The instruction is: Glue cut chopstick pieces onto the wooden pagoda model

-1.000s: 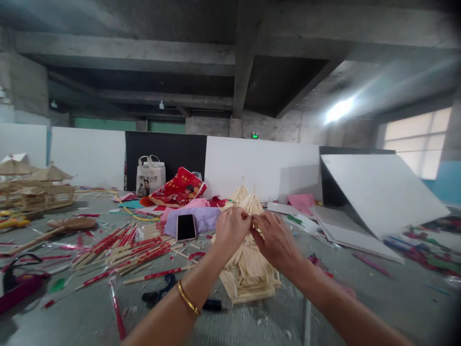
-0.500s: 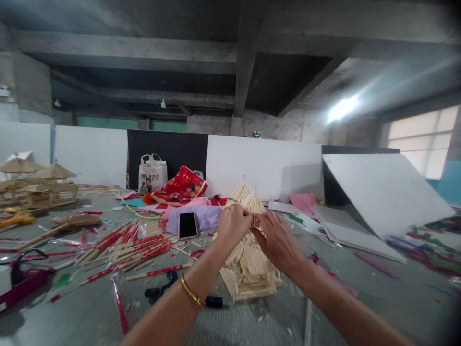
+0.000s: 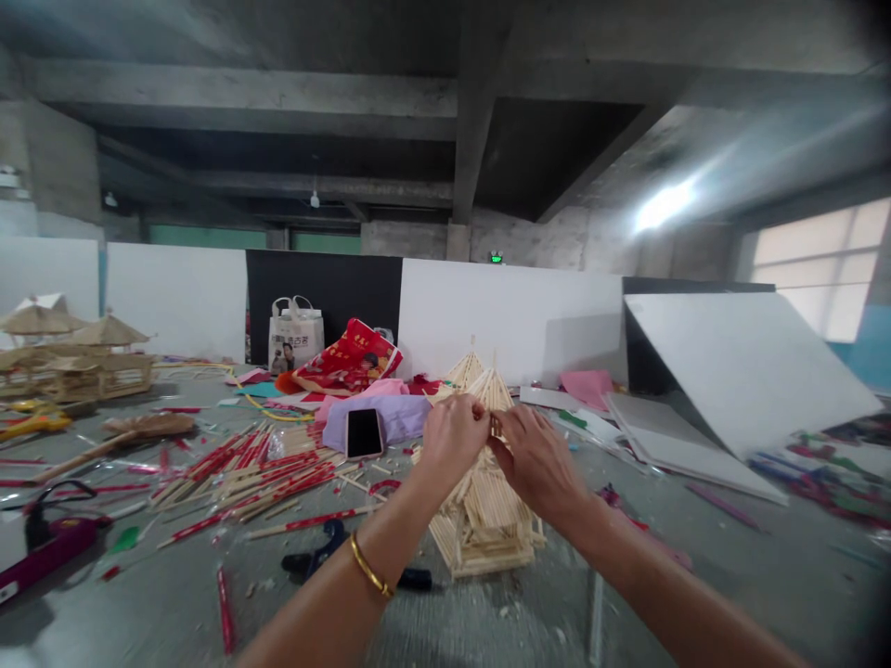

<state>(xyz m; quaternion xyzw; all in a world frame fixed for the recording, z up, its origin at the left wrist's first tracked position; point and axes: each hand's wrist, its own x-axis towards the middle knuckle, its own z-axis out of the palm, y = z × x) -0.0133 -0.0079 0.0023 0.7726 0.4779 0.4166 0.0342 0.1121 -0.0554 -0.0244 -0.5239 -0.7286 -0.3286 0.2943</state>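
A model building of pale wooden sticks (image 3: 493, 520) stands in front of me, with pointed stick roofs behind my hands. My left hand (image 3: 454, 434) is closed in a pinch at the model's upper part. Close beside it, my right hand (image 3: 539, 455) has its fingers bent together, their tips near the left fingertips at the same spot. Whatever small piece the fingertips hold is too small to make out. A dark blue and black tool (image 3: 313, 557) lies partly hidden under my left forearm, which wears a gold bracelet (image 3: 370, 568).
Red-and-wood sticks (image 3: 271, 478) lie piled at left, near a phone (image 3: 364, 433) on purple cloth (image 3: 404, 419). Finished-looking pavilion models (image 3: 97, 357) and a purple power strip (image 3: 52, 552) are farther left. White boards (image 3: 689, 455) lean and lie at right.
Both hands stay at the same spot on the model, with only slight finger movement. The view has shifted very slightly.
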